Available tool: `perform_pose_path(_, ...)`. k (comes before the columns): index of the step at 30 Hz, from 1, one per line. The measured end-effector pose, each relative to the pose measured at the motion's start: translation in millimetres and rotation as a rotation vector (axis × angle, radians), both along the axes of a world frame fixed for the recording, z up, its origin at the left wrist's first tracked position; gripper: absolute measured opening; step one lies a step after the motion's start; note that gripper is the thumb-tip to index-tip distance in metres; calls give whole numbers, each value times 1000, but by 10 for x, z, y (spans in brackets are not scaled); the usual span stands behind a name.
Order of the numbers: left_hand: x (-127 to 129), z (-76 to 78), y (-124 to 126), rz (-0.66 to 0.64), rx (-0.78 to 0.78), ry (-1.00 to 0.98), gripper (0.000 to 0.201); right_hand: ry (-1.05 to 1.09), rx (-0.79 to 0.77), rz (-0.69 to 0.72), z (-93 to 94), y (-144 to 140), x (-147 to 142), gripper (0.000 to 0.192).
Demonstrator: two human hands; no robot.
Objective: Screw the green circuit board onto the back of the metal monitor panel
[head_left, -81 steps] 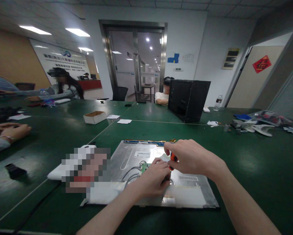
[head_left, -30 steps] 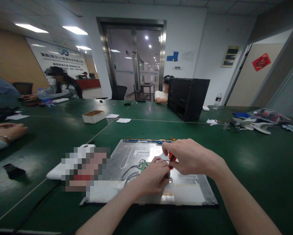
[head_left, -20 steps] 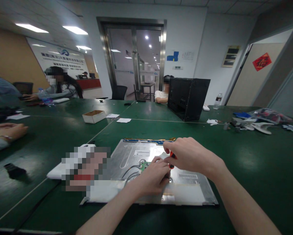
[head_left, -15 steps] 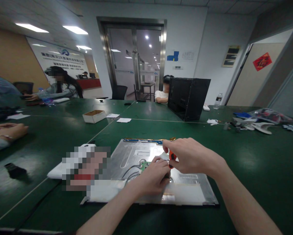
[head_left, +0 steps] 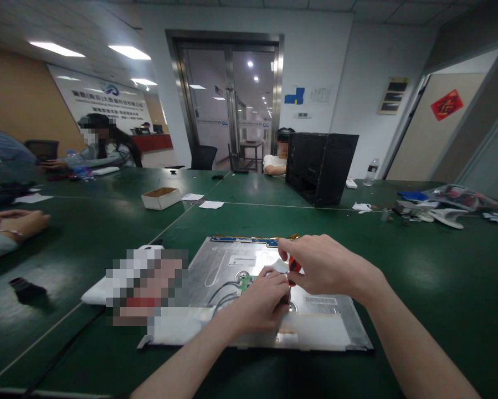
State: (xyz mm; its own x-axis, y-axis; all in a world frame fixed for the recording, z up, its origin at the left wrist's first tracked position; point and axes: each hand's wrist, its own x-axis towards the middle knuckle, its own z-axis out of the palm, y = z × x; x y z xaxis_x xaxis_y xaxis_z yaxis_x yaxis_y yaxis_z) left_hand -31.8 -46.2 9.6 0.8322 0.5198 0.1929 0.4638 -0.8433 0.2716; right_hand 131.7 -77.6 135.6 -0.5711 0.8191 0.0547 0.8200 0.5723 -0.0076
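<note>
A silver display panel [head_left: 221, 263] lies back side up on the table before me. My right hand [head_left: 329, 266] grips a red and black screwdriver [head_left: 293, 267] over the middle of the panel, its handle upright. My left hand [head_left: 265, 299] is low on the panel beside the screwdriver, fingers curled around its lower end; something dark shows under them, too covered to name. Left of these fingers a small green circuit board [head_left: 244, 283] peeks out, with grey cables [head_left: 224, 287] running from it. Along the far edge sits a blue circuit strip [head_left: 244, 241].
Left of the panel is a white object [head_left: 101, 285], partly blurred out. Farther off stand an open small box [head_left: 161, 199] and a black computer case [head_left: 335, 169]. Another person's hands [head_left: 22, 224] rest at far left. Bags and parts [head_left: 448, 202] lie at right.
Both hands stay in place on the panel and screwdriver. The screwdriver's handle seems slightly turned within my right hand; the whole view has shifted a little.
</note>
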Motion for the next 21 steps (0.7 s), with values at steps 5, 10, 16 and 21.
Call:
perform_pose_path(5, -5, 3, -3, -4, -9, -3, 10, -43, 31, -104, 13, 13, -33, 21)
perform_pose_path(10, -1, 9, -3, -1, -7, 0, 9, -51, 24, -81, 16, 5, -40, 13)
perform_pose_path(16, -6, 6, 0, -11, -15, -15, 13, -23, 2, -24, -1, -19, -10, 21)
perform_pose_path(21, -6, -1, 0, -7, -9, 2, 10, -75, 39, -119, 9, -7, -54, 18)
